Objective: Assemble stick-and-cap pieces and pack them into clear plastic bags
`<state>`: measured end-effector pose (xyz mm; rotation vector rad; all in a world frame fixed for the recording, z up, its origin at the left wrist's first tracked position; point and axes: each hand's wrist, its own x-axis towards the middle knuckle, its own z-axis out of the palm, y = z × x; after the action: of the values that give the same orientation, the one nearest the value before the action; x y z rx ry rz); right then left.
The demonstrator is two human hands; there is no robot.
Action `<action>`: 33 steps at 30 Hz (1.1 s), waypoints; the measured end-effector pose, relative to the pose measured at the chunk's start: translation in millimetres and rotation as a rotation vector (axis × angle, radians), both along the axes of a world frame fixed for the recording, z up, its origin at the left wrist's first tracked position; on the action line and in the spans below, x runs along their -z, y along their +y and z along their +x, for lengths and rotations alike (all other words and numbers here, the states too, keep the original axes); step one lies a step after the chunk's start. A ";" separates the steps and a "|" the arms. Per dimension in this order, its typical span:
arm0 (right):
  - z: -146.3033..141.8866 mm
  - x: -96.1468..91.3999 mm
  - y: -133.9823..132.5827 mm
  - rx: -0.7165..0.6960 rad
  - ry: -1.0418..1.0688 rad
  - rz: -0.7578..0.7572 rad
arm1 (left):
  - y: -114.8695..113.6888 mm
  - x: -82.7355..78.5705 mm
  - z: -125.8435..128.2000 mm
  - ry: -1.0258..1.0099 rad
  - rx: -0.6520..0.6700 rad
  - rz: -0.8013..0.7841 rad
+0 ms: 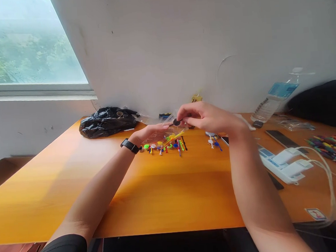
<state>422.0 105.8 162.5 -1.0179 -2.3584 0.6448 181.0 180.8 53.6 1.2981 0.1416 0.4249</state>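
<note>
Over the middle of the table, my left hand point(151, 132), with a black watch on its wrist, holds a clear plastic bag point(157, 136). Its fingers reach flat towards the bag's upper edge, partly hidden. Yellow pieces show through the film. From the right, my right hand point(197, 115) pinches a small black round piece point(176, 122) at the bag's top, close to the left fingertips. Below both hands lie several small coloured plastic pieces point(175, 144) with round heads and thin stems. A white and a blue piece point(215, 142) lie apart, to the right.
A black plastic bag point(107, 122) rests at the back left, by the wall. On the right are a tilted water bottle point(270, 103), a power strip point(283, 168) with white plugs and cables, a dark phone-like slab point(284, 138) and a multicoloured heap point(333, 147).
</note>
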 end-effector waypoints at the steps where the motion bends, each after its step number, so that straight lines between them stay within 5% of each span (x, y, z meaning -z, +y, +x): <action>1: -2.8 1.6 0.4 -0.012 0.006 -0.001 | -0.6 0.0 0.5 -0.005 -0.015 -0.001; 7: -13.6 13.7 9.8 -0.077 0.085 -0.027 | -3.3 1.4 -2.0 -0.007 -0.154 -0.029; 15: -17.1 15.1 16.5 -0.065 0.136 -0.045 | -4.9 -5.3 -3.7 0.021 -0.065 0.063; 19: 6.3 6.1 15.9 0.083 0.204 0.024 | -10.7 -12.7 -3.3 0.036 -0.019 0.103; 23: 61.5 17.1 42.0 0.335 0.038 0.010 | -11.6 -13.0 -4.5 0.031 -0.014 0.125; 27: 108.4 49.1 72.8 0.681 -0.450 -0.200 | -9.5 -9.6 -5.0 0.053 -0.021 0.139; 33: 120.8 85.8 87.1 0.660 -0.661 -0.702 | -9.2 -10.1 -3.0 0.065 -0.025 0.171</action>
<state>542.8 192.9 76.7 -2.4940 -2.0454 0.9874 178.0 171.6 63.7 1.4807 0.1794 0.4236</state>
